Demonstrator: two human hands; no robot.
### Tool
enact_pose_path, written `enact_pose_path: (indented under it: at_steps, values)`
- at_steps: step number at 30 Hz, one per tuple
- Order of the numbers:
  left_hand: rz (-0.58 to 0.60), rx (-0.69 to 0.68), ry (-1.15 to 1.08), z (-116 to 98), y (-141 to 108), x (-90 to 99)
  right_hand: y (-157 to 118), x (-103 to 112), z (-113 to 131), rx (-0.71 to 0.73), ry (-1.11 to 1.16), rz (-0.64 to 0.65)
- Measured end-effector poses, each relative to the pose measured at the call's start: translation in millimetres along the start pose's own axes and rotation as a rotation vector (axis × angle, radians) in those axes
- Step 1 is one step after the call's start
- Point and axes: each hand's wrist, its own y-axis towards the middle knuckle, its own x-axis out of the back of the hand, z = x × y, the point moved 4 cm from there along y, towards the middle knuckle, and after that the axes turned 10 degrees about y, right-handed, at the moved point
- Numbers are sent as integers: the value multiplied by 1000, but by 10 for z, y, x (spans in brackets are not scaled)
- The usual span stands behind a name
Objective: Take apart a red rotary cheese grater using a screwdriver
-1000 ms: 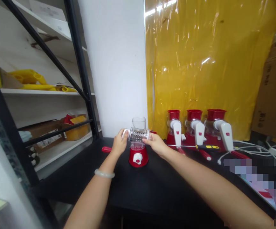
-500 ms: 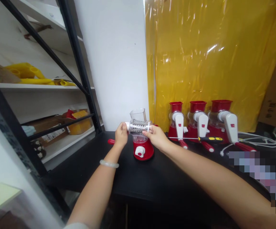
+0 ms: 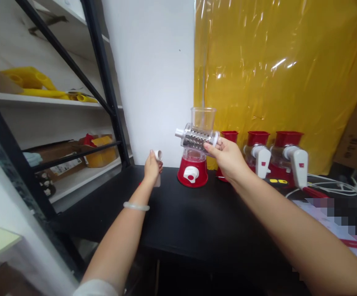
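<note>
A grinder with a red base (image 3: 192, 172) and a white knob stands tilted at the middle of the black table. Its clear body (image 3: 203, 119) has a perforated metal drum (image 3: 195, 137) inside, and a white stub points left. My right hand (image 3: 229, 158) grips the body's right end by its white ring. To the left, apart from the grinder, my left hand (image 3: 152, 166) is closed around a white crank handle (image 3: 158, 155), whose round hollow end shows above the fingers.
Red and white grinders (image 3: 261, 154) line the back right, partly behind my right hand. A screwdriver (image 3: 277, 181) and white cables (image 3: 329, 185) lie there. A shelf rack (image 3: 113, 111) rises at left. Yellow plastic sheeting (image 3: 267, 82) hangs behind.
The crank handle has come away from the grinder's left end in my left hand. My right hand has moved up and right with the grinder, which now leans.
</note>
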Motion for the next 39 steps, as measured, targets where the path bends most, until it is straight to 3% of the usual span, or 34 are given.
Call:
enact_pose_path:
  at_steps: [6, 11, 17, 21, 27, 39]
  values:
    - [175, 147, 3, 238, -87, -65, 118, 184, -199, -62, 51, -51]
    - [337, 209, 116, 372, -165, -177, 73, 145, -543, -187, 80, -33]
    - [355, 170, 212, 446, -201, -172, -110, 68, -923, -275, 90, 3]
    - [303, 193, 368, 563, -145, -135, -180, 53, -1055, -318, 121, 12]
    - [291, -29, 973, 588, -69, -73, -217, 42, -1114, -302, 127, 30]
    - [393, -86, 1159, 587, -93, -112, -258, 38, -1110, -293, 98, 32]
